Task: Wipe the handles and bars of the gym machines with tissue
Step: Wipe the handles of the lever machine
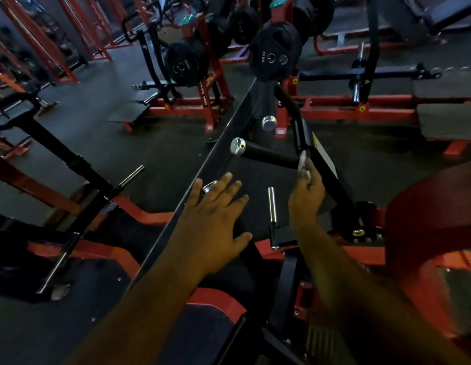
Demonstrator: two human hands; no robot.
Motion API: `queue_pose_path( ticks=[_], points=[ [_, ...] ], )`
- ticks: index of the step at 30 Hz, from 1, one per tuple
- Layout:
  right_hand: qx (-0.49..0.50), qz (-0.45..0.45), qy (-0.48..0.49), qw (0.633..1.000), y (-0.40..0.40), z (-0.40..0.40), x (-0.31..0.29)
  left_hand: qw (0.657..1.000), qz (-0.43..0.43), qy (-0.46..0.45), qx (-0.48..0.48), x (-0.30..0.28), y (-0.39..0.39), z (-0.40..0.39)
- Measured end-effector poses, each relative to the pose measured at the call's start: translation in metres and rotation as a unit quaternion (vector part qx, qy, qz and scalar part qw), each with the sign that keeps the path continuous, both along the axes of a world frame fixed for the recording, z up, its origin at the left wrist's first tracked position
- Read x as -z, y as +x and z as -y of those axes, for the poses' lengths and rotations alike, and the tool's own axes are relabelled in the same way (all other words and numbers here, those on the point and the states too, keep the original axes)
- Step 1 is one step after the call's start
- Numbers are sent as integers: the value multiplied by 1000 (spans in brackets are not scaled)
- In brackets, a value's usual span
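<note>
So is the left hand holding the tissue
No, the left hand is spread open and bare, while the right hand pinches the tissue.

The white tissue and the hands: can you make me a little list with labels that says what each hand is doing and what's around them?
place: gym with red-framed machines
right hand: holds a crumpled white tissue against the black machine bar, beside the black padded handle with a shiny chrome cap
left hand: fingers spread and straight, holding nothing, over the dark floor
between the hands: short upright chrome peg
behind: black 15 KG weight plate on a red rack
not clear: whether the left hand touches anything
</note>
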State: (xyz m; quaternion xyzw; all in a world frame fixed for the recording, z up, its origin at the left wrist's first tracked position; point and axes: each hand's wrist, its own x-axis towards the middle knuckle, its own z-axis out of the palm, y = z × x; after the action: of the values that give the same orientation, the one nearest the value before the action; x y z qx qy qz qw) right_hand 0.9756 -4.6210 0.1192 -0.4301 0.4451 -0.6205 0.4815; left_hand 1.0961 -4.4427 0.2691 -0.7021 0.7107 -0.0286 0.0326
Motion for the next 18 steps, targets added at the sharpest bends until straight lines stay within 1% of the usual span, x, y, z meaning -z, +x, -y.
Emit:
queue_pose_path(
  ticks=[1, 2, 3, 4, 5, 7, 8, 9, 10, 11, 12, 13, 14, 15, 18],
  points=[
    [25, 148, 117, 982, 4, -2, -14, 1000, -3, -1, 0, -2, 0, 0],
    [40, 255, 188, 948, 8, 1, -25, 1000, -2, 0, -1, -2, -1, 1],
    [51, 310, 218, 924, 11, 9, -31, 1000, -1, 1, 0, -2, -1, 1],
    [60, 308, 241, 919, 12, 14, -37, 1000, -2, 1, 0, -2, -2, 0],
    [52, 279, 251, 926, 13, 17, -38, 1000, -6, -4, 1, -1, -2, -1],
    [0, 193, 234, 953, 13, 12, -29, 1000, -16, -20, -3, 0, -2, -2],
    [-33, 143, 244, 959, 14, 5, -24, 1000, -18, -21, -5, -1, -2, -2],
    [-54, 119, 272, 953, 15, 1, -18, 1000, -16, -18, -4, 0, -2, -2],
    [-53, 92, 312, 944, 14, -1, -20, 1000, -12, -16, -3, 0, -2, -2],
    [-44, 123, 354, 926, 13, 3, -27, 1000, -8, -16, -1, 1, -1, -2],
    [-51, 202, 364, 908, 11, 9, -37, 1000, -7, -19, 2, 2, -1, -1],
    [-45, 337, 347, 874, 10, 20, -43, 1000, -8, -24, 5, 2, -1, -1],
    [-52, 453, 327, 827, 10, 26, -50, 1000, -9, -28, 7, 3, 0, -1],
    [-59, 514, 316, 796, 13, 31, -52, 999, -11, -32, 9, 4, 1, -1],
    [-92, 478, 345, 803, 26, 23, -68, 999, -17, -38, 12, 7, 2, -1]
  ],
)
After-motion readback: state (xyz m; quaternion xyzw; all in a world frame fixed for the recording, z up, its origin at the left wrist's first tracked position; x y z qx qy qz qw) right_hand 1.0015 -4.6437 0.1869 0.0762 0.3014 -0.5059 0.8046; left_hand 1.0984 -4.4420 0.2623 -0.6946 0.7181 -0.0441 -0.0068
